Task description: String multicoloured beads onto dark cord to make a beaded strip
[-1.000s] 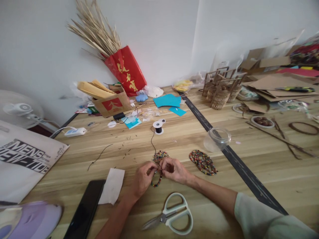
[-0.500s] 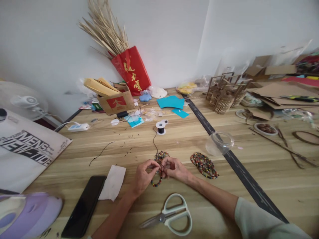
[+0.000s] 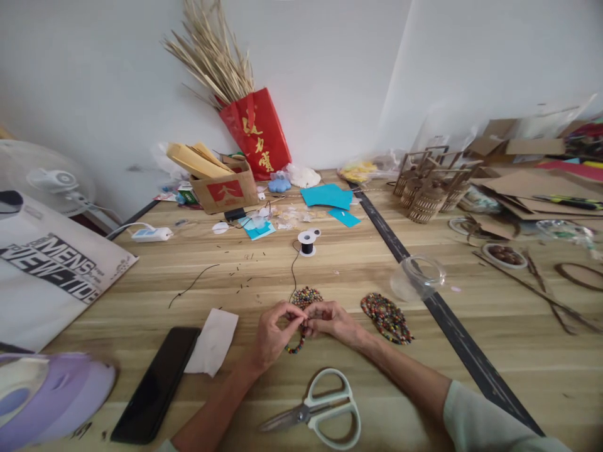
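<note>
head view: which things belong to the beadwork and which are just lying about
Likely in use:
- beaded loop, at the fingertips of left hand and right hand
- black cord and spool
- bead strands behind the hands
- scissors, probably

Seemingly lying about:
- phone
- red bag
- fan
- power strip

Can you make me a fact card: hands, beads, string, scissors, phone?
Left hand: pinched shut; anything it grips is hidden
Right hand: pinched too, seemingly touching the left
Bead strand: at the hands, partly hidden
Bead pile: just beyond the hands
Bead bunch: right of the hands
Black cord: runs from a white spool toward the hands
Scissors: nearer than the hands, blades pointing left
Phone: left of the left hand, beside white paper
</note>
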`<state>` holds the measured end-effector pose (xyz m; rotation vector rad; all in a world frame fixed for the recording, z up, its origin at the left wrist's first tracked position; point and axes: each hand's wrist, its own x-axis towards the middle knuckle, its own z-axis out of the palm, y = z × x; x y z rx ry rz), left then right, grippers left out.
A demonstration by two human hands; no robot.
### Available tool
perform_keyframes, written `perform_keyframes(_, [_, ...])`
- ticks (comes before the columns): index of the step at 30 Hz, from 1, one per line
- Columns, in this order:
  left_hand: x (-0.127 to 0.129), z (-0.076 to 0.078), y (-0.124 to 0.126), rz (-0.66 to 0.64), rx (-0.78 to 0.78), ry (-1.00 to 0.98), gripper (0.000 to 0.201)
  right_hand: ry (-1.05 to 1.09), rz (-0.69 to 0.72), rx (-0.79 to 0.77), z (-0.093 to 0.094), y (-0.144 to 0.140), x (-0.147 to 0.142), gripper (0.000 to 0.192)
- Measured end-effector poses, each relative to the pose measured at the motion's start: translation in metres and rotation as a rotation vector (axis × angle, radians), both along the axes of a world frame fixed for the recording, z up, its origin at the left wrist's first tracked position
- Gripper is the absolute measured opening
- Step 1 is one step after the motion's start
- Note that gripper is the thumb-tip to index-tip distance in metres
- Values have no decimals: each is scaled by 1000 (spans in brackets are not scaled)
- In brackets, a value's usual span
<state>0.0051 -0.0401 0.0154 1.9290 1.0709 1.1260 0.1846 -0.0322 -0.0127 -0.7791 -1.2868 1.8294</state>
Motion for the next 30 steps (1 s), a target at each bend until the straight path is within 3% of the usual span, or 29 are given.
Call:
perform_keyframes(5, [1, 4, -1, -14, 15, -6, 7, -18, -2, -11, 4, 0, 0, 36])
perform_keyframes(13, [6, -4, -3, -24, 76, -44, 9, -102, -33, 48, 9, -2, -2, 38])
perform_keyframes(19, [8, -1, -8, 73, 104, -47, 7, -114, -30, 76, 11, -3, -3, 37])
perform_keyframes(22, [5, 1, -6, 108, 32, -38, 9, -107, -59, 57, 11, -4, -3, 38])
perform_keyframes(25, [1, 3, -2, 39, -95, 6, 22, -121, -101, 46, 11, -4, -3, 38])
perform_keyframes(30, [-2, 0, 5, -57, -356, -89, 17, -147, -153, 105, 10, -6, -3, 38])
